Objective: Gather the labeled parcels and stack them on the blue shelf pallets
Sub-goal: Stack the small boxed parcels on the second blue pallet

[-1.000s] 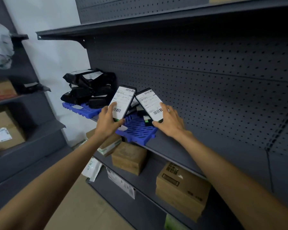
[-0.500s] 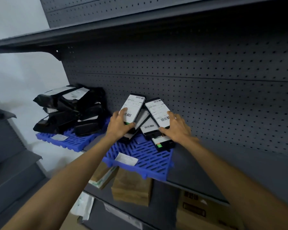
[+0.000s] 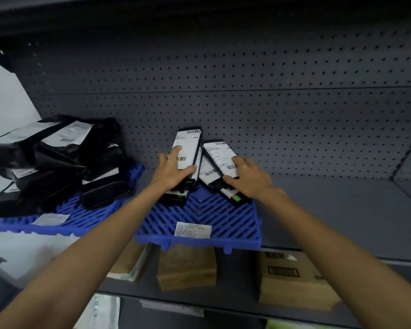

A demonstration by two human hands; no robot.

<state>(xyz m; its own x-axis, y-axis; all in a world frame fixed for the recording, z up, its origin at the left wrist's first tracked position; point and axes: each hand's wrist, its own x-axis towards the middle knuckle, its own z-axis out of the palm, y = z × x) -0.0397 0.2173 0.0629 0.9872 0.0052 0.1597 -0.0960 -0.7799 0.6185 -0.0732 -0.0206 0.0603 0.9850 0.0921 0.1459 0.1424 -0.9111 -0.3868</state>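
My L hand grips parcel A, a slim black box w/ white label. My fingers sit at its L edge and my thumb lies across the lower label.

My R hand grips parcel B, same type. My fingers go over its R edge, thumb at the label's lower end.

Both parcels are tilted, top ends toward the pegboard back panel, side by side and nearly touching. They lie atop other slim boxes at the rear of the R blue pallet, which sits on the grey shelf. A white sticker is on the pallet's front area.

The L blue pallet, just beside it, carries a heap of black poly-bag parcels, several w/ white labels. The shelf below holds cardboard boxes. Motion blur; label text not readable.
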